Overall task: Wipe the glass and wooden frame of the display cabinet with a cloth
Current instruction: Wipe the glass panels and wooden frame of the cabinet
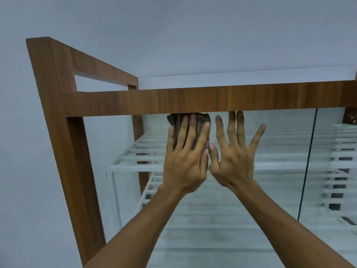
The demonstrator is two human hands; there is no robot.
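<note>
The display cabinet has a brown wooden frame (193,100) and a glass front (270,190). A dark brown cloth (174,120) lies flat on the glass just under the top rail. My left hand (186,151) presses the cloth against the glass with straight, spread fingers. Beside it, my right hand (234,151) rests flat on the bare glass, fingers spread, its fingertips reaching the underside of the top rail. The two thumbs nearly touch. Most of the cloth is hidden under my left hand.
White slatted shelves (135,157) show behind the glass. A dark vertical seam (309,161) divides the glass panes on the right. The frame's left post (63,132) stands close to a pale wall (23,151). A white ceiling is above.
</note>
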